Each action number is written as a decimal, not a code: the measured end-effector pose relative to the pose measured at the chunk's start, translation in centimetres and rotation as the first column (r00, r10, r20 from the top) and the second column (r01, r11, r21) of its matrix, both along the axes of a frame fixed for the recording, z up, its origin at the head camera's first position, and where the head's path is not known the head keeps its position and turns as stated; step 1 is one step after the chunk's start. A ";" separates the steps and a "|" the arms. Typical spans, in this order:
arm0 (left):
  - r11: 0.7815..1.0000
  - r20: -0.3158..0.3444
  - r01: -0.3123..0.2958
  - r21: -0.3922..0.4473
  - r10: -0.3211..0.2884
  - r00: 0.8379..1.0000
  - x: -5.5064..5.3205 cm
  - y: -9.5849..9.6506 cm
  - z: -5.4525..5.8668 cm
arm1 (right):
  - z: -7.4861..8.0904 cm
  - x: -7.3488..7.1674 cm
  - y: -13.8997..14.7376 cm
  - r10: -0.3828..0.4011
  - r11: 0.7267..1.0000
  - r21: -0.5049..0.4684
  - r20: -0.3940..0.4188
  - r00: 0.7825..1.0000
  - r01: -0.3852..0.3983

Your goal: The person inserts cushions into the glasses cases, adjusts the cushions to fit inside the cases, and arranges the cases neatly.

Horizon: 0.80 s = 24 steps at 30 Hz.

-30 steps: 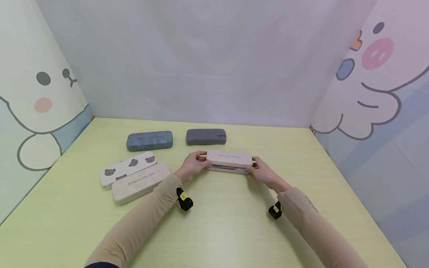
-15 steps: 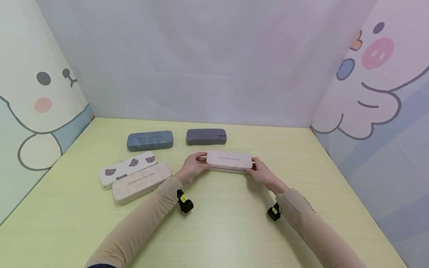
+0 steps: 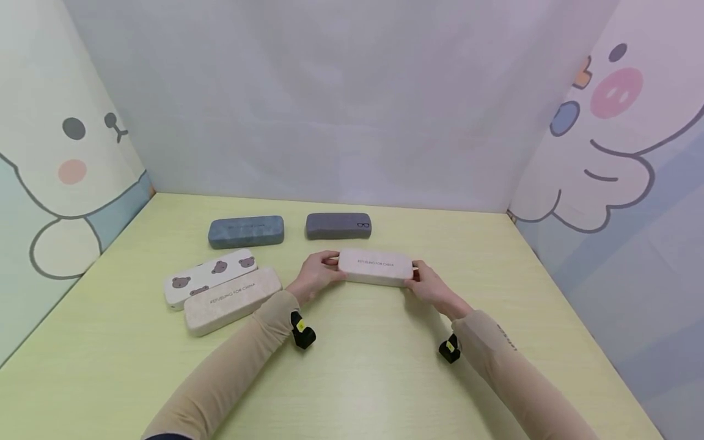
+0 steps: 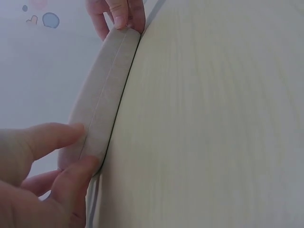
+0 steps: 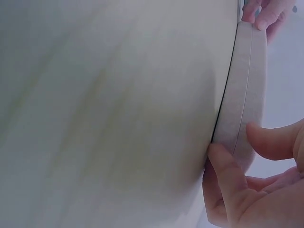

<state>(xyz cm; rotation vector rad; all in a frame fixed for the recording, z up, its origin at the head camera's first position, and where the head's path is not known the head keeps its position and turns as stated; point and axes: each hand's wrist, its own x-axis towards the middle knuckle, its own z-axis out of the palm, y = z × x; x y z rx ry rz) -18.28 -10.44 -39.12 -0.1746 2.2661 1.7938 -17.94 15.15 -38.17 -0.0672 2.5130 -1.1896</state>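
Note:
A pale pink glasses case with printed lettering lies on the table, its lid down. My left hand holds its left end, and my right hand holds the right end. Seen from the left wrist, a thin straight seam runs along the side of the glasses case, with thumb and fingers at the near end. The right wrist view has the fingers of my right hand on either side of the seam.
Left of my left hand, a beige glasses case lies against a white one with bear prints. Behind them are a blue glasses case and a grey-purple one. A fabric backdrop rises at the table's rear edge.
The lid of the pale pink glasses case has gone down from partly raised to fully closed, hiding what lay inside. Both hands have kept their hold on its ends.

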 end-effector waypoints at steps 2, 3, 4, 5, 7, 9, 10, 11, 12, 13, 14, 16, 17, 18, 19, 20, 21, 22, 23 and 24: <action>1.000 0.003 0.004 -0.021 -0.004 1.000 0.1 0.0 0.0 | 0.0 0.0 0.1 0.008 1.000 0.008 -0.003 1.000 -0.008; 1.000 0.003 0.004 -0.023 -0.004 1.000 0.1 0.0 0.0 | -0.1 0.0 0.1 0.011 1.000 0.013 -0.004 1.000 -0.011; 1.000 0.000 0.004 -0.026 -0.004 1.000 0.1 0.0 0.1 | -0.1 0.0 0.1 0.015 1.000 0.017 -0.005 1.000 -0.014; 1.000 -0.003 0.004 -0.024 -0.004 1.000 0.1 0.0 0.1 | -0.1 0.0 0.2 0.013 1.000 0.022 -0.007 1.000 -0.013; 1.000 -0.012 0.006 -0.021 -0.006 1.000 0.1 0.1 0.2 | -0.1 -0.1 0.3 0.006 1.000 0.018 -0.002 1.000 -0.006; 1.000 -0.026 0.012 -0.017 -0.012 1.000 0.1 0.2 0.3 | -0.2 -0.2 0.5 -0.005 1.000 0.016 0.004 1.000 0.005; 1.000 -0.031 0.013 -0.019 -0.014 0.999 0.1 0.2 0.4 | -0.2 -0.2 0.6 -0.010 1.000 0.012 0.009 1.000 0.010; 1.000 -0.036 0.018 -0.026 -0.019 0.999 0.1 0.2 0.4 | -0.3 -0.3 0.7 -0.015 1.000 0.009 0.013 1.000 0.015; 0.999 -0.040 0.022 -0.035 -0.023 0.999 0.1 0.2 0.4 | -0.3 -0.3 0.7 -0.014 1.000 0.002 0.016 1.000 0.014; 0.999 -0.046 0.027 -0.046 -0.029 0.999 0.1 0.1 0.5 | -0.3 -0.4 0.8 -0.012 1.000 -0.002 0.022 1.000 0.012; 0.998 -0.048 0.031 -0.052 -0.034 0.998 0.1 0.1 0.5 | -0.3 -0.4 0.9 -0.005 1.000 -0.003 0.031 0.999 0.005; 0.997 -0.051 0.045 -0.068 -0.048 0.998 0.2 -0.1 0.5 | -0.2 -0.6 1.1 0.014 1.000 -0.010 0.055 0.998 -0.013; 0.996 -0.056 0.056 -0.074 -0.060 0.997 0.2 -0.2 0.5 | -0.1 -0.7 1.3 0.026 0.999 -0.019 0.068 0.997 -0.025; 0.995 -0.057 0.063 -0.075 -0.067 0.996 0.2 -0.3 0.6 | 0.1 -0.8 1.4 0.040 0.999 -0.030 0.083 0.996 -0.038; 0.994 -0.059 0.073 -0.078 -0.078 0.995 0.2 -0.4 0.6 | 0.3 -0.9 1.6 0.053 0.998 -0.039 0.098 0.994 -0.050; 0.994 -0.056 0.079 -0.080 -0.084 0.995 0.2 -0.4 0.7 | 0.6 -1.0 1.7 0.064 0.997 -0.050 0.111 0.992 -0.058; 0.992 -0.056 0.087 -0.089 -0.092 0.994 0.1 -0.5 0.8 | 0.9 -1.2 1.8 0.079 0.996 -0.061 0.116 0.990 -0.072; 0.991 -0.055 0.091 -0.098 -0.097 0.994 0.0 -0.6 0.9 | 1.3 -1.3 1.9 0.086 0.995 -0.070 0.119 0.989 -0.078; 0.990 -0.052 0.095 -0.104 -0.101 0.993 0.0 -0.7 1.1 | 1.8 -1.4 1.9 0.093 0.994 -0.075 0.118 0.989 -0.085; 0.989 -0.048 0.094 -0.116 -0.100 0.994 -0.1 -0.8 1.3 | 2.3 -1.5 1.9 0.098 0.994 -0.070 0.116 0.988 -0.090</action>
